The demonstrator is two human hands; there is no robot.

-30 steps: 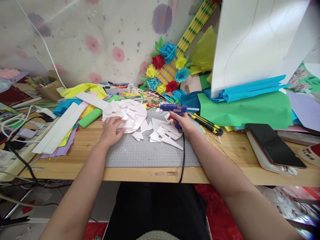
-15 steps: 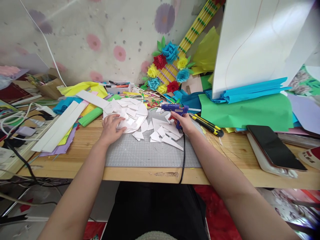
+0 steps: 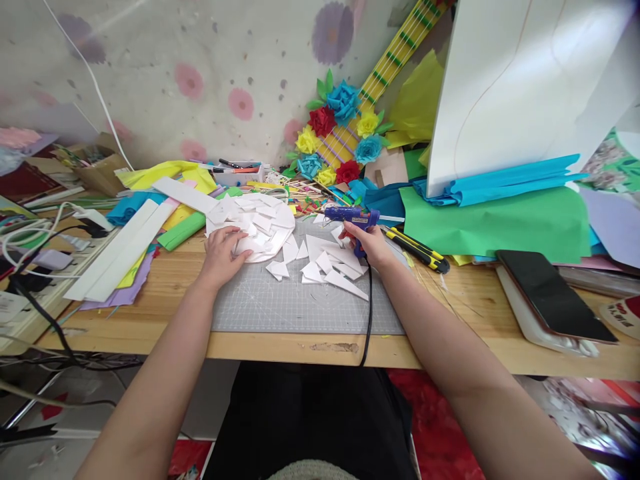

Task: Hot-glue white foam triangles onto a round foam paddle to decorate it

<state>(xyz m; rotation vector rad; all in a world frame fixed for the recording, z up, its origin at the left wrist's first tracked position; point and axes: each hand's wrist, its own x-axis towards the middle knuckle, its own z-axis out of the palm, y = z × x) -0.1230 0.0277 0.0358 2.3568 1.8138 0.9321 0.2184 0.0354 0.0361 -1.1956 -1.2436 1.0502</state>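
Note:
My right hand [image 3: 371, 244] is closed around the handle of a blue glue gun [image 3: 350, 215], its nozzle pointing left and a white glue stick jutting from the back. The gun is held above loose white cut scraps [image 3: 327, 263] on a grey cutting mat [image 3: 300, 310]. My left hand [image 3: 225, 253] lies with fingers apart on the left front edge of a rounded white piece [image 3: 280, 223]. Overlapping white scraps cover that piece, and a white strip reaches out from its upper left. The undersides of the left fingers are hidden.
A black and yellow utility knife [image 3: 417, 250] lies right of the mat. Farther right is a phone [image 3: 553, 293]. A yellow paper guitar with flowers [image 3: 345, 143] leans on the wall, beside a tall white board [image 3: 520, 87]. Cables and a power strip [image 3: 65, 260] crowd the left.
The view has shifted very slightly. Both hands, the glue gun and the white pieces stay in nearly the same places.

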